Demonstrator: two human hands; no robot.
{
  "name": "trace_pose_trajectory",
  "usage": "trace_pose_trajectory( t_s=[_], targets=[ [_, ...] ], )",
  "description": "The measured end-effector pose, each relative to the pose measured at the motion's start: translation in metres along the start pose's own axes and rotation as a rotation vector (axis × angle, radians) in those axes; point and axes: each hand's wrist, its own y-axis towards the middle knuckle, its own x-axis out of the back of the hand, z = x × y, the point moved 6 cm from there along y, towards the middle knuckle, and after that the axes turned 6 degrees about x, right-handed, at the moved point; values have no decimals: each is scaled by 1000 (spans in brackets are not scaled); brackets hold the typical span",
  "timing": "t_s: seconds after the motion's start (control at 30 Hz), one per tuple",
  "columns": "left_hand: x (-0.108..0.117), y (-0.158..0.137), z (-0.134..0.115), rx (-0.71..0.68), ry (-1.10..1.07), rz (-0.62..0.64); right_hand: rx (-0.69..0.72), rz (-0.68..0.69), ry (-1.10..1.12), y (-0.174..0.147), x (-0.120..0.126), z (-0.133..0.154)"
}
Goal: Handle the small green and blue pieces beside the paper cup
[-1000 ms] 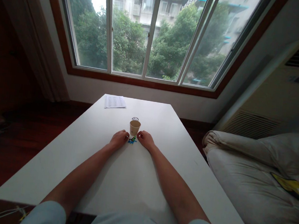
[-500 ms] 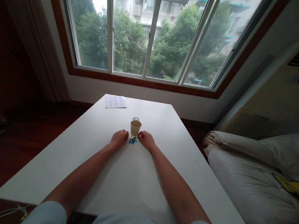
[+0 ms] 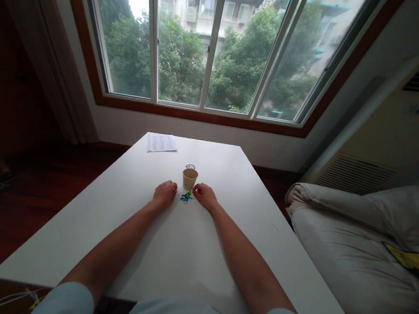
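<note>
A brown paper cup (image 3: 189,181) stands upright on the white table (image 3: 180,254). Right in front of it lies a small heap of blue, green and dark pieces (image 3: 186,197), too small to name. My left hand (image 3: 165,193) rests on the tabletop left of the heap, its fingers curled closed. On the other side, my right hand (image 3: 204,195) sits close to the cup and heap, thumb and fingers pinched together. Whatever either hand may hold is too small to make out. Behind the cup shows a round, clear-looking thing with a dark rim (image 3: 190,166).
Printed papers (image 3: 162,143) lie at the table's far left corner. A window (image 3: 209,52) spans the wall beyond. To the right is a pale padded seat (image 3: 343,241), with a large air conditioner (image 3: 381,125) behind it.
My left hand has shifted slightly left, away from the heap of small pieces. My right hand and the cup look unmoved.
</note>
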Motion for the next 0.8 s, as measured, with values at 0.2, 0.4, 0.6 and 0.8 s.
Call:
trace_pose_trajectory(
  t_s=[0.2,0.4,0.6,0.8],
  targets=[
    [1,0,-1,-12,28,4,-5,-2,13,0,-1,-2],
    [1,0,0,-18,-6,-19,12,-17,21,1,-5,-5],
    [1,4,5,-15,-303,-47,9,-16,16,0,-4,-5],
    [-4,20,11,197,-897,-73,1,-2,4,0,-4,-3]
  ],
)
